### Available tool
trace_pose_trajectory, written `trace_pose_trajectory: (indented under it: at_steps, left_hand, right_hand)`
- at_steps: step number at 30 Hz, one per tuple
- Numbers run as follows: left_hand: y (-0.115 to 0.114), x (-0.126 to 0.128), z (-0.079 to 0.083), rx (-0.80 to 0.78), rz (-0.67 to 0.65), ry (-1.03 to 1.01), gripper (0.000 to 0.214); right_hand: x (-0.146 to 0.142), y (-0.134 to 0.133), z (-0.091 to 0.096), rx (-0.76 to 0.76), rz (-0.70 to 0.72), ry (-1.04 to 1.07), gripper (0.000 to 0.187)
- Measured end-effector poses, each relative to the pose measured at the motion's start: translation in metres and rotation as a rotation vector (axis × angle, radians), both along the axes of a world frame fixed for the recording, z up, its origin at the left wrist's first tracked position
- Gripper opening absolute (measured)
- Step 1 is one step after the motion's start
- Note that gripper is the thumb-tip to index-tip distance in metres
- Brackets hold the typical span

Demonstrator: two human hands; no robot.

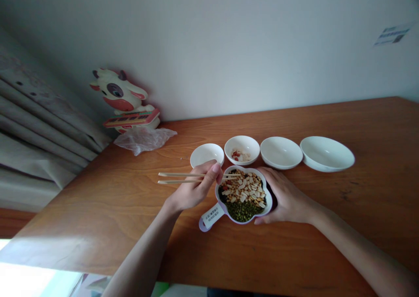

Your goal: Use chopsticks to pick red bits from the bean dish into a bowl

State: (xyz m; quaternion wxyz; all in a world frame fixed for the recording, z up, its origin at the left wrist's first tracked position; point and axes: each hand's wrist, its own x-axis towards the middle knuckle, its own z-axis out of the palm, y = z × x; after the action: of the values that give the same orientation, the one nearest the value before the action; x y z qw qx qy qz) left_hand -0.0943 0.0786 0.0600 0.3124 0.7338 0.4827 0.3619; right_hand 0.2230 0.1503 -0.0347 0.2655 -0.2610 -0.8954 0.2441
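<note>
So the biggest thing in view is the wooden tabletop (327, 244), pushed up against a plain pale wall. A grey curtain (39, 127) hangs off to the left. In the far left corner of the tabletop there's a cartoon cow toy (121, 98) (white with pink and red bits, leaning on the wall), with a crumpled clear plastic bag (144, 139) lying right in front of it.

Four white bowls sit in a row across the middle, getting smaller from right to left: the big bowl (327, 154), the medium bowl (280, 152), the small bowl (242, 145), which has a few red and pale bits in it, and the left end bowl (207, 154).

Just in front of that row is a white handled dish (209, 218), flat on the tabletop with its labelled handle pointing toward the camera and to the left. The right hand (286, 199) is cupped around the dish's right side, fingers curled against the wall and the hand resting on the wood. The left hand (193, 192) is closed around a pair of wooden chopsticks (180, 178), pinched between thumb and fingers. They lie nearly level, with the tips over the far left part of the dish and the back ends sticking out to the left.

Inside the dish it's a mix: pale seeds (245, 188) on top, green beans (244, 210) at the near side, some dark beans (222, 196) along the left edge.
</note>
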Motion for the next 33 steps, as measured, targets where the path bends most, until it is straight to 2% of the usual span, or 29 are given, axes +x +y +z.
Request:
trace_pose_trajectory:
  at_steps: [5, 15, 19, 23, 28, 33]
  left_hand:
    - [0.002, 0.001, -0.004, 0.023, -0.018, -0.039, 0.068]
    - [0.000, 0.001, -0.001, -0.029, 0.094, -0.108, 0.065]
    - [0.000, 0.000, -0.002, 0.020, 0.095, -0.078, 0.061]
    - [0.000, 0.000, -0.004, 0.019, 0.084, -0.131, 0.065]
    - [0.001, -0.001, -0.009, 0.036, 0.127, -0.137, 0.059]
    - [0.000, 0.000, -0.013, 0.031, 0.133, -0.180, 0.071]
  right_hand:
    - [0.000, 0.000, 0.000, 0.007, -0.007, -0.004, 0.139]
    - [0.000, 0.001, -0.002, 0.019, -0.011, -0.027, 0.139]
    - [0.000, 0.000, -0.001, 0.016, -0.012, -0.035, 0.136]
    - [0.001, 0.000, -0.001, 0.010, -0.006, -0.035, 0.134]
    - [0.000, 0.001, -0.002, 0.030, 0.005, -0.027, 0.136]
    - [0.000, 0.001, -0.002, 0.020, 0.002, -0.015, 0.136]
